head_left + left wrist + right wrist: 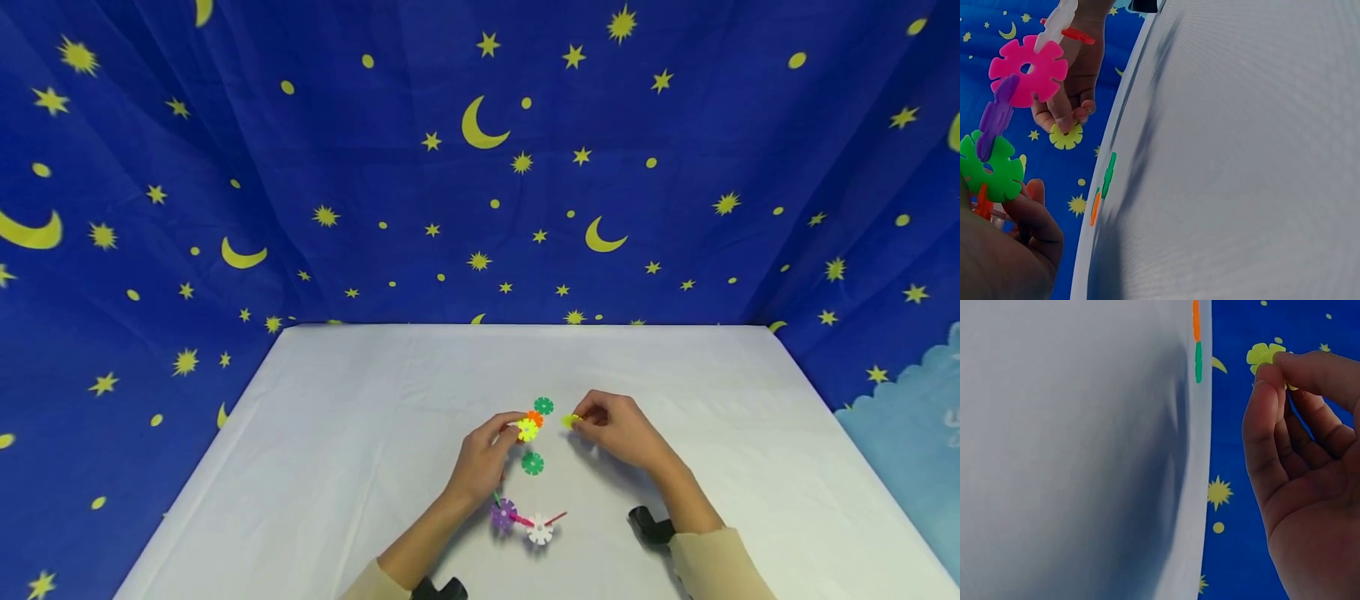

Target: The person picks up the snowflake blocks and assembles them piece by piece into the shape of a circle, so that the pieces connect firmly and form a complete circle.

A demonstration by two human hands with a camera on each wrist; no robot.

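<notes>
Pinching yellow disc [1262,356], green discs [533,469] nearby

At lower centre of the frame, linked discs [499,522] before a disc pair [548,407] on the tabletop [337,433]; behind, across the top, a curtain [360,158].

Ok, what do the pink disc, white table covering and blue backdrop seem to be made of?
Pink disc: probably smooth plastic, given its even colour and regular notches. White table covering: likely matte cloth, judging by its faint creases, though plastic sheeting is possible. Blue backdrop: apparently printed fabric with little shine, since it hangs in soft folds.
</notes>
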